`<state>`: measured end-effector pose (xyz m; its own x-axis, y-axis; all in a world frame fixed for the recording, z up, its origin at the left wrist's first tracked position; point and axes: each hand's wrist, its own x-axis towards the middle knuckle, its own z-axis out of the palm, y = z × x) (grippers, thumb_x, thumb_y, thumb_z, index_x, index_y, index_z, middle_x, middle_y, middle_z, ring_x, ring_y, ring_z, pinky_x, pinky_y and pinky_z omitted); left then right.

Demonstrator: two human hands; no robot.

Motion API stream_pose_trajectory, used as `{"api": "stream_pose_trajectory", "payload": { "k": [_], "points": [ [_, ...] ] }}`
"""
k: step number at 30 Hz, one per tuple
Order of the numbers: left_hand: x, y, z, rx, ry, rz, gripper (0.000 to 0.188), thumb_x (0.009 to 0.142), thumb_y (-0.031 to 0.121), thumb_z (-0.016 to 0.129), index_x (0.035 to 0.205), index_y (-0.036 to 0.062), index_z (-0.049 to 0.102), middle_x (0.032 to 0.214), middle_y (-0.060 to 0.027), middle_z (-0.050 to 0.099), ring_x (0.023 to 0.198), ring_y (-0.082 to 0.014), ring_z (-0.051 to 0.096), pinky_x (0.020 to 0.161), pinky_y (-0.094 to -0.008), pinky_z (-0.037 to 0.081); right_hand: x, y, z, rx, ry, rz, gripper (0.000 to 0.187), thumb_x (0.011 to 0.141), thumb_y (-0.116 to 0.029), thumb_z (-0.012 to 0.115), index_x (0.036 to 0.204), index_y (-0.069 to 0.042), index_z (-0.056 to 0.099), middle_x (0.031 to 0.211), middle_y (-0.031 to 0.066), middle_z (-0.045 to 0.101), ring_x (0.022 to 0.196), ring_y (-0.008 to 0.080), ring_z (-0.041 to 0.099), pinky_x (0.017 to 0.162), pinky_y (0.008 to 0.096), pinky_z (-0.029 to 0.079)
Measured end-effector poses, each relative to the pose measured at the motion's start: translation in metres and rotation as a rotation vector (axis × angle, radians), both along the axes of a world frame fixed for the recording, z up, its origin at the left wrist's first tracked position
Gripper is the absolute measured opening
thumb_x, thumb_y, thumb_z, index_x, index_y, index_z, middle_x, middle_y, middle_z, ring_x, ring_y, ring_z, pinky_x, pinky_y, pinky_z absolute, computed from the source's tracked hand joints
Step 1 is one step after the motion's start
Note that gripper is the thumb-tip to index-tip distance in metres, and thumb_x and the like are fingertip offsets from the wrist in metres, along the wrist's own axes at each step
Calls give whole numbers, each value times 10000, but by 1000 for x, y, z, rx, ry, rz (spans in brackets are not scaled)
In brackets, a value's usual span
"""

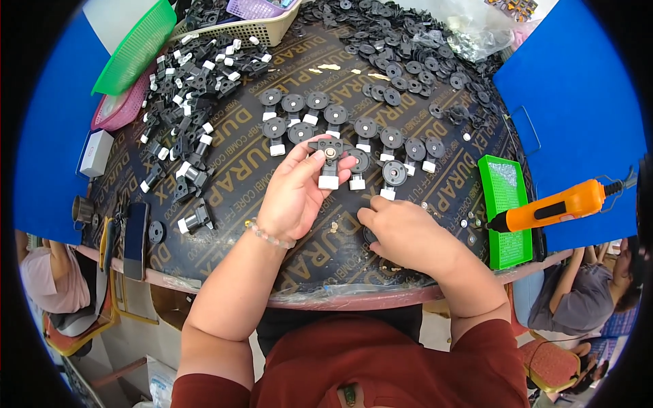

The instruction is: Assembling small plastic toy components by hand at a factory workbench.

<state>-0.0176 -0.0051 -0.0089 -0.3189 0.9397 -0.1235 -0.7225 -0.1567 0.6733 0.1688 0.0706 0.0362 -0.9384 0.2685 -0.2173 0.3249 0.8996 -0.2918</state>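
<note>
**One black part held up, a small piece being picked**

Your left hand (294, 194) has its fingers (314, 155) clamped on a black part with a white end (329, 162), just above the middle of the frame. Your right hand (403, 234) rests curled on the tabletop (224, 170); I cannot tell if its fingers hold anything. It looks like you are putting parts together. Next, you likely need a small piece from near the green tray (507, 211). The orange screwdriver (554, 206) waits on the right.

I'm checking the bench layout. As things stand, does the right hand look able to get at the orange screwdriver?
Probably yes. The right hand rests on the table, and the orange screwdriver hangs just to its right over the green tray, with nothing between them.
</note>
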Motion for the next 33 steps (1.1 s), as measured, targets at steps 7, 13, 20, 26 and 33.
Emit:
{"api": "stream_pose_trajectory", "payload": {
  "k": [7,13,20,26,33],
  "points": [
    [6,-3,-1,16,-13,-90,355,1002,74,531,1348,25,472,1176,-171,628,1086,-257,649,914,-392,566,-5,20,19,-179,618,-308,381,737,-160,765,1068,-21,637,979,127,594,805,297,627,729,356,533],
    [14,-5,-8,46,14,-245,384,1012,89,512,1386,21,460,1232,-147,616,1122,-244,634,975,-404,533,-19,23,-8,-24,911,-215,411,728,-199,811,1058,0,670,981,127,622,797,264,644,668,338,532],
    [17,-6,-7,48,0,-251,408,988,15,498,1392,14,448,1191,-128,623,1114,-205,627,963,-354,531,-22,24,-10,141,854,-179,427,704,-290,843,1003,-20,702,961,114,618,858,293,619,775,389,513],
    [17,-8,-17,69,-1,-246,503,964,-28,473,1455,31,379,1191,-121,621,1122,-190,617,985,-342,507,-20,25,-13,33,840,-158,452,727,-284,830,1076,-37,684,1007,138,650,952,316,620,827,405,510],
    [23,-8,-2,33,-17,-163,510,974,56,498,1461,25,349,1327,-260,558,1205,-331,595,1035,-441,492,-31,75,8,55,892,-492,431,791,-252,792,1113,13,682,1072,161,669,989,317,653,867,380,507]
  ]
}}
